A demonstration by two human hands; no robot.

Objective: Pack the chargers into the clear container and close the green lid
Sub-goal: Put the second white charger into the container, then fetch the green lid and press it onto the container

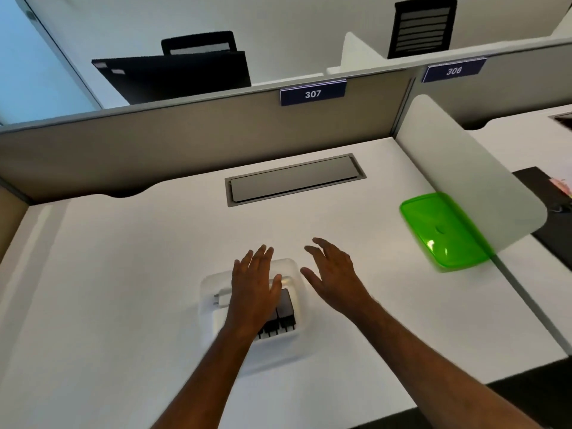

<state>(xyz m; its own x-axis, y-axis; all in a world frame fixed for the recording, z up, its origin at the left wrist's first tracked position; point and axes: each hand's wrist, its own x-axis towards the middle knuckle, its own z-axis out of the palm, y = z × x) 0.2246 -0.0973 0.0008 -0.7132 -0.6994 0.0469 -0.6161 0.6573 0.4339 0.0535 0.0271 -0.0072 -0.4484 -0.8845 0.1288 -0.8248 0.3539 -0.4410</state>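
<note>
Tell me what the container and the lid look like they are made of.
The container looks like clear, slightly frosted plastic: the chargers and the desk show through its walls. The lid looks like translucent green plastic with a glossy finish: bright highlights sit on it and light passes through its edges. Motion blur leaves finer texture unclear.

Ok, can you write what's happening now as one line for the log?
chargers: in clear container | green lid: off, on desk at right | left hand: open over container | right hand: open, empty
</note>
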